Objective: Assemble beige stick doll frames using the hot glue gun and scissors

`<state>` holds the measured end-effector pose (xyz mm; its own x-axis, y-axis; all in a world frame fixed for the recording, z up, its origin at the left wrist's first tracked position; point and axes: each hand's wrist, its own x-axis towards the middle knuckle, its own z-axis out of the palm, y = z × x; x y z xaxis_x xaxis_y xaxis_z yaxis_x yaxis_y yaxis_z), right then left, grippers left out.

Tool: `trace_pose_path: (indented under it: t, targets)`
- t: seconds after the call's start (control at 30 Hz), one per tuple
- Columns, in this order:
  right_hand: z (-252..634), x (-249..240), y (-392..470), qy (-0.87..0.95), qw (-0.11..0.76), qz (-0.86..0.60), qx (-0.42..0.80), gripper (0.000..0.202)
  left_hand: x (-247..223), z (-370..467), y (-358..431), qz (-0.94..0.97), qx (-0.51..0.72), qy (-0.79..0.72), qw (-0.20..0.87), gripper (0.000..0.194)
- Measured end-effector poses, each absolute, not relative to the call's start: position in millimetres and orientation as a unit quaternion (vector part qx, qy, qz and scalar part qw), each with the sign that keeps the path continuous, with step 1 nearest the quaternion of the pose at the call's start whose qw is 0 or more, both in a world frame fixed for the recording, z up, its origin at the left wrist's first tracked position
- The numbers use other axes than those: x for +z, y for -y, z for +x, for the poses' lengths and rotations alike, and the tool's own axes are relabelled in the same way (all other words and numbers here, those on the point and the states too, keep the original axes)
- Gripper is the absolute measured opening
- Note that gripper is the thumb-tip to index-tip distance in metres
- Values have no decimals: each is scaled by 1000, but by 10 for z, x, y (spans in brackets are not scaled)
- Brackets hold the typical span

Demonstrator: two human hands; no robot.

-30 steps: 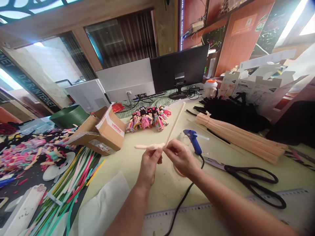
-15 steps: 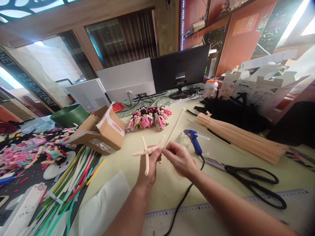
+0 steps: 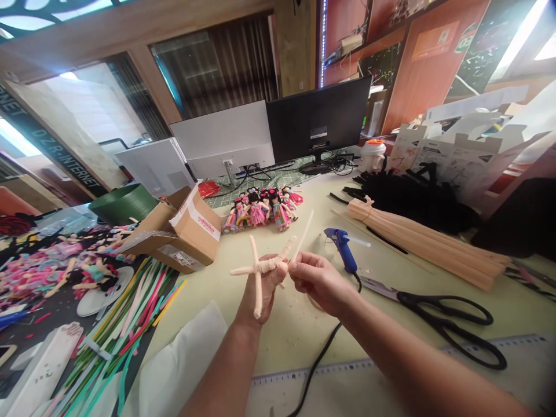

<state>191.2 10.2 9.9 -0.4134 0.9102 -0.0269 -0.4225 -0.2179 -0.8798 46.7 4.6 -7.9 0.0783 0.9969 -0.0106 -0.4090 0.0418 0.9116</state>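
One pale fuzzy figure (image 3: 267, 265), with thin limbs sticking out from a wrapped middle, is in the left hand (image 3: 259, 292), raised above the pale green counter (image 3: 289, 347). The fingers of that hand are pressed together around its lower part, thumb on top. The right hand (image 3: 325, 282), just beside it, has thumb and fingers pinching one pale stem (image 3: 304, 233) that slants up and away; whether the stem joins the figure is hidden by the fingertips. To the right lie one blue glue gun (image 3: 343, 252) with a black cord, one pair of black-handled scissors (image 3: 443, 315), open, and one tied bundle of pale stems (image 3: 430, 242), too many to count, with a black fuzzy heap (image 3: 417, 194) behind it. Beyond the hands stands one group of dolls (image 3: 257, 213), at least five, in bright dresses, near one open cardboard box (image 3: 195, 234); its red print and label are too small to read. Many coloured stems (image 3: 117, 318) lie on the left. Farther back are two monitors, one white (image 3: 221, 136) and one black (image 3: 317, 119), and one cup (image 3: 372, 156) with an orange lid. A dark sign (image 3: 52, 147) at far left reads "DZR-INTERNET"; one green badge (image 3: 465, 42) at upper right seems to read "03".
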Motion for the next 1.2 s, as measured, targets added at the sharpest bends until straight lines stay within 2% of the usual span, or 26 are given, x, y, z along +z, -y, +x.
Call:
trace_pose_path:
  t: [0.1,0.17,0.23,0.3,0.43,0.53,0.67,0.83,1.07,1.2]
  targets:
    - [1949,124,-119,491,520,-339,611,25,-116,440,-101,378,536,-419,628,32]
    - [2003,147,-139,555,555,-387,485,22,-143,411,-147,309,556,-465,615,28]
    - [2056,161,-156,627,562,-424,334,18,-159,384,-175,274,605,-472,580,28]
    - [2084,151,-163,689,545,-428,212,14,-162,378,-173,304,615,-464,561,39]
    - [2040,46,-166,775,499,-373,108,17,-156,428,-118,353,523,-452,631,54]
    - [1984,-46,-172,815,465,-338,66,18,-154,444,-99,313,491,-429,691,48]
    - [1955,-74,-170,832,433,-338,73,21,-137,389,-107,313,470,-401,721,36]
    - [1952,-54,-154,805,440,-368,154,20,-109,325,-124,355,473,-398,701,27]
    - [1927,-23,-164,723,449,-439,290,19,-75,257,-132,489,477,-435,587,23]
    - [1940,28,-181,639,416,-469,445,20,-46,218,-127,578,455,-440,514,18]
